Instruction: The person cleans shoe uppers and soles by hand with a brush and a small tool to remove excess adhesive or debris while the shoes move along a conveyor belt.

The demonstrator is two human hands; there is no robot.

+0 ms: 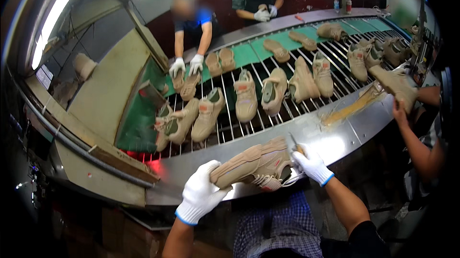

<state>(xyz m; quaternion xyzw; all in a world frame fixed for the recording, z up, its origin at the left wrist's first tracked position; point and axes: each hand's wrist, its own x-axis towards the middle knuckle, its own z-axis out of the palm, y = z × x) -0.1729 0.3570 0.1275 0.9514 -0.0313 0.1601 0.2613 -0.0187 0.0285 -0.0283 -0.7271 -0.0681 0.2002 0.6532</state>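
Observation:
My left hand point(202, 192), in a white glove with a blue cuff edge, is closed round one end of a beige sneaker point(239, 166). The sneaker is tipped on its side above the metal ledge, its sole edge turned up and its laces toward me. My right hand point(312, 163), gloved the same way, is closed on a small tool point(293, 141) with a thin metal end and a tan handle. This hand is beside the sneaker's other end; whether it touches the shoe, I cannot tell. The tool's full shape is partly hidden by the fingers.
Beyond the metal ledge point(354, 133) runs a rack of metal rods bearing several beige sneakers point(246, 102). Loose soles point(276, 50) lie on a green strip point(249, 53). Two people stand across, one gripping soles. At right another person's hand point(401, 114) holds a shoe. A machine housing point(108, 71) stands left.

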